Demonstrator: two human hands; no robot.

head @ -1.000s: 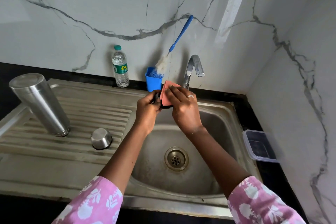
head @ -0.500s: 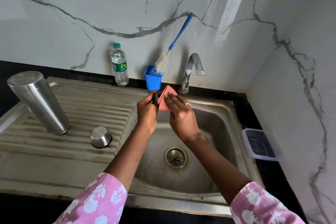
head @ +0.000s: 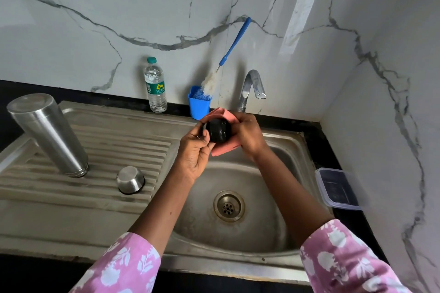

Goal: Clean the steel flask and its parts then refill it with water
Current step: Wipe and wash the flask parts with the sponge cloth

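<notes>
Since half a second ago the black stopper [head: 217, 130] has turned to face the camera: the left hand [head: 195, 150] now pinches its edge, while the right hand [head: 247, 137] curls the pink cloth [head: 220, 115] around its back, so I judge the wiping has passed to another side. Both hands hold it above the sink basin [head: 273, 221], near the tap [head: 252, 88], with free room below. The steel flask [head: 47, 133] and its steel cup [head: 130, 179] stand upside down on the draining surface [head: 35, 216], well apart from the hands.

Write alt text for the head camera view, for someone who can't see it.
Over a steel sink, the left hand holds a black flask stopper while the right hand wipes it with a pink cloth. The steel flask stands upside down on the drainboard.
</notes>
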